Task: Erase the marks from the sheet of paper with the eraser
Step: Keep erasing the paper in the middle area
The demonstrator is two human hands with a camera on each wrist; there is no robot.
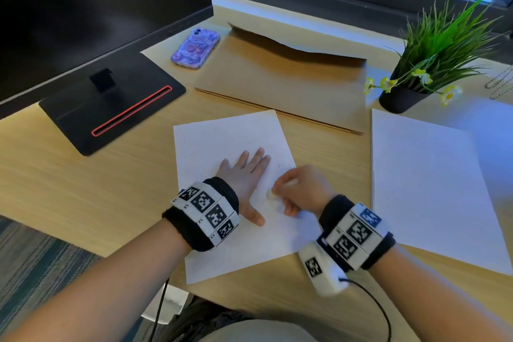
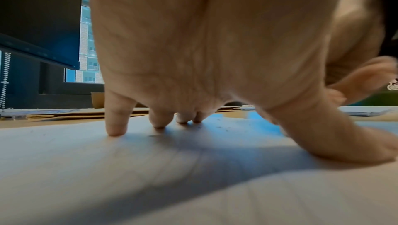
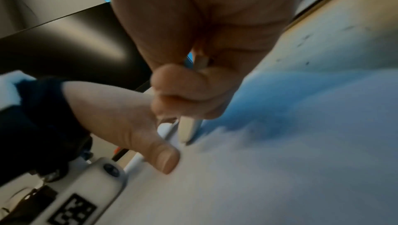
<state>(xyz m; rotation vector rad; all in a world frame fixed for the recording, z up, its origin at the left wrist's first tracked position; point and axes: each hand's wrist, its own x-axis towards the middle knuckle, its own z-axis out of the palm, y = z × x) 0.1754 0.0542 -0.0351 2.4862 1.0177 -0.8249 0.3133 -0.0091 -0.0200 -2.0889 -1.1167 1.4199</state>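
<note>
A white sheet of paper (image 1: 222,141) lies tilted on the wooden desk in front of me. My left hand (image 1: 244,175) lies flat on it with fingers spread, its fingertips (image 2: 115,130) and thumb pressing the sheet (image 2: 107,169) down. Just right of the left thumb, my right hand (image 1: 297,189) pinches a small pale eraser (image 1: 270,194). The eraser (image 3: 187,130) has its lower tip on the paper (image 3: 280,143) in the right wrist view. Marks on the sheet are too faint to make out; small dark crumbs (image 3: 305,39) lie scattered further along it.
A black monitor stand (image 1: 111,108) sits at the left, with a purple phone (image 1: 195,48) behind the sheet. A brown envelope (image 1: 280,78) lies beyond the sheet. A potted plant (image 1: 433,64) and a second stack of white paper (image 1: 433,183) are on the right.
</note>
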